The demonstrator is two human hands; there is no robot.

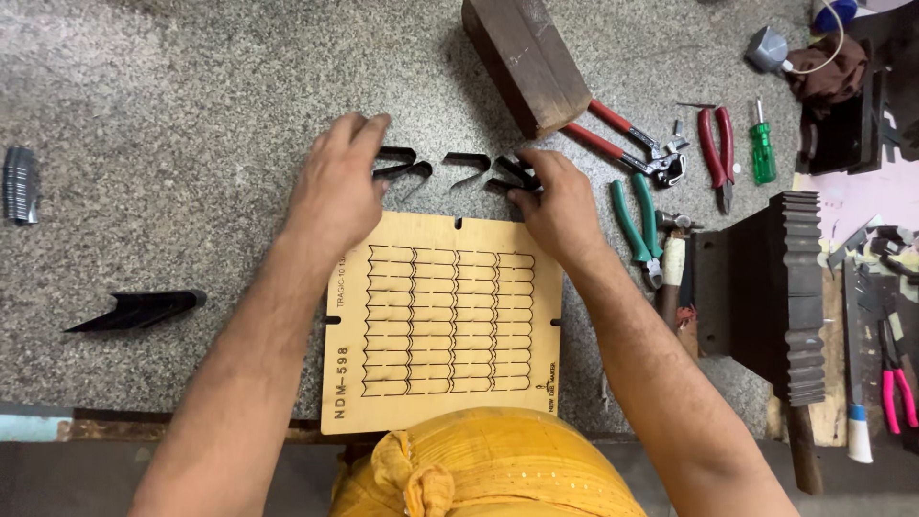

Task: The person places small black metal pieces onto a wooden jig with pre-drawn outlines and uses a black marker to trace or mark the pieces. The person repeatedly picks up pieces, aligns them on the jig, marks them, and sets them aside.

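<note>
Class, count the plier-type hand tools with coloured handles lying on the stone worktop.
4: red-handled pliers by the wooden block, small red-handled cutters, green-handled pliers, pink-handled pliers far right. Clutter may hide more.

A single head-worn camera looks almost straight down from close above onto the grey stone worktop (191, 115), facing away from the person toward its far edge. The near edge runs along the bottom of the view, both forearms reaching up into it. No second view shares the scene.
</note>
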